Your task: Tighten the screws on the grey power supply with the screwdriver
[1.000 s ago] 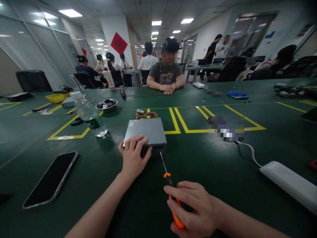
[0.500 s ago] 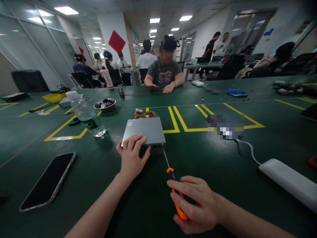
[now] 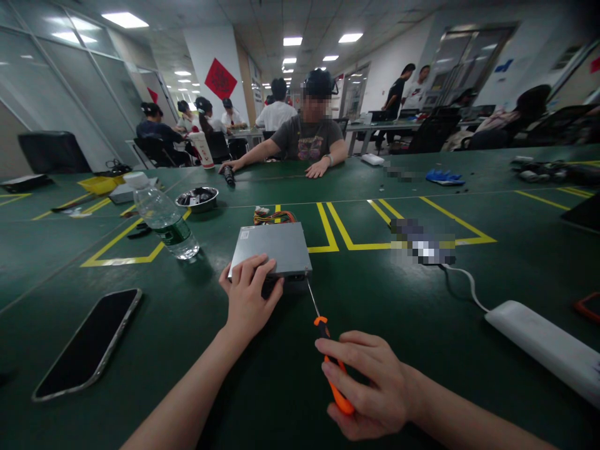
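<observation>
A flat grey metal computer power supply [image 3: 276, 244] lies on the green table, its bundle of coloured cables [image 3: 274, 215] at the far side. My left hand [image 3: 248, 287] grips its near left part, fingers over the top and thumb at the front face. In my right hand [image 3: 365, 381] is a screwdriver [image 3: 338, 390] with an orange and black handle. Its thin shaft points forward, the tip at the near right corner of the power supply. Whether the tip sits in a screw is too small to tell.
Left of the power supply stands a water bottle [image 3: 169, 219], with a metal bowl [image 3: 197, 199] behind. A phone [image 3: 89, 344] lies near left, a white power strip [image 3: 544, 344] at right. Across the table sits a person [image 3: 309, 137]. Yellow tape [image 3: 370, 245] marks the tabletop.
The person opposite has reached one hand sideways to the dark object near the cup. My hands, the screwdriver and the power supply keep nearly the same places; the view shifts slightly.
</observation>
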Tool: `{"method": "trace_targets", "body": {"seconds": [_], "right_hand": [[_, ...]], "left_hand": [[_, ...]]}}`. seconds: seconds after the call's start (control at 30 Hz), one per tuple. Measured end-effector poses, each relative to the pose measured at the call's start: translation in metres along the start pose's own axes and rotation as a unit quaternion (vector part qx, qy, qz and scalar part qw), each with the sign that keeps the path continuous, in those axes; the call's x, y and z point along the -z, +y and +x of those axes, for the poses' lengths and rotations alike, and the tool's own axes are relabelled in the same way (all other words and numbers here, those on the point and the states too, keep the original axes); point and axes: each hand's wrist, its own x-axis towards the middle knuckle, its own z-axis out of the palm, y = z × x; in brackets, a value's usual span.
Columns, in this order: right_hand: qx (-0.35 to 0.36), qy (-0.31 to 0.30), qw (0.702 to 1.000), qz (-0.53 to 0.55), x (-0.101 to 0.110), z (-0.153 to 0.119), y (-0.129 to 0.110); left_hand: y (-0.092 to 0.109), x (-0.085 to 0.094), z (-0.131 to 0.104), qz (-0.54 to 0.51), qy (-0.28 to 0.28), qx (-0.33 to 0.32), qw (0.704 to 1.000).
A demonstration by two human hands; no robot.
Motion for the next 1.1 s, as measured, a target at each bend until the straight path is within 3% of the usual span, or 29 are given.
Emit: {"method": "trace_targets", "body": {"seconds": [0.43, 0.67, 0.83, 1.1], "right_hand": [[-0.002, 0.035, 0.999, -0.030, 0.0012, 0.0022, 0.0023], [-0.039, -0.092, 0.995, 0.000, -0.0010, 0.0041, -0.0046], [-0.058, -0.110, 0.991, 0.046, -0.0014, 0.0051, -0.0047], [-0.020, -0.032, 0.999, 0.015, -0.0040, 0.0008, -0.0049]], "left_hand": [[0.0004, 0.0001, 0.0005, 0.008, 0.003, -0.003, 1.000], [0.0005, -0.0005, 0.0005, 0.007, 0.005, -0.003, 1.000], [0.0003, -0.0003, 0.0007, 0.008, 0.005, -0.006, 1.000], [0.0007, -0.0006, 0.0007, 0.007, 0.009, -0.008, 1.000]]}}
